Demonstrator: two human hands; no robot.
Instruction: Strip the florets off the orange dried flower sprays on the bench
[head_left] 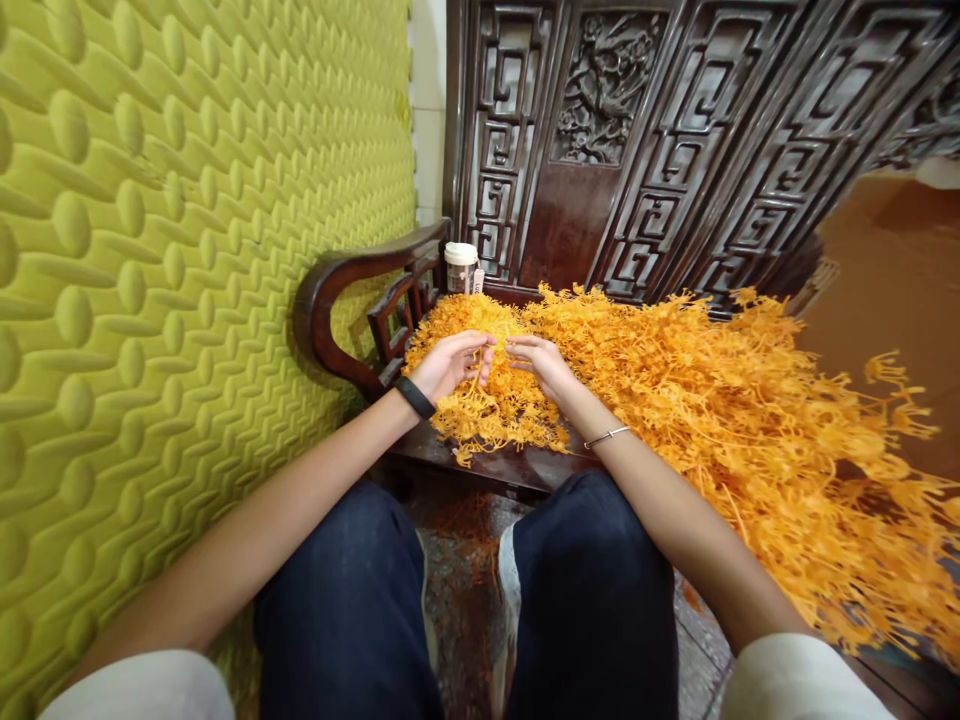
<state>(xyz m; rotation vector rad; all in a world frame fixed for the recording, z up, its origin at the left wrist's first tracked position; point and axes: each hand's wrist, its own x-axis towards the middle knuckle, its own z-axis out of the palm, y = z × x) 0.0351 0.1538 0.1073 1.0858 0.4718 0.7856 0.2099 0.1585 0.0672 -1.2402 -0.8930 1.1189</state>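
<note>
A big heap of orange plastic sprigs [720, 400] covers the seat of a dark carved wooden bench [517, 465]. My left hand [450, 362], with a black band on its wrist, is curled with fingertips pinching a thin orange sprig [474, 378]. My right hand [541, 362], a thin bracelet on its wrist, rests palm down on the pile with its fingers bent toward the left hand. The two hands almost touch above a smaller pile [495, 415] near the bench's front edge.
A yellow-green padded wall [187, 250] fills the left. A wooden armrest [352, 290] curves beside my left hand. A white-lidded jar [461, 265] stands at the bench's back corner. The carved backrest [637, 140] rises behind. My knees in dark trousers [585, 590] are below.
</note>
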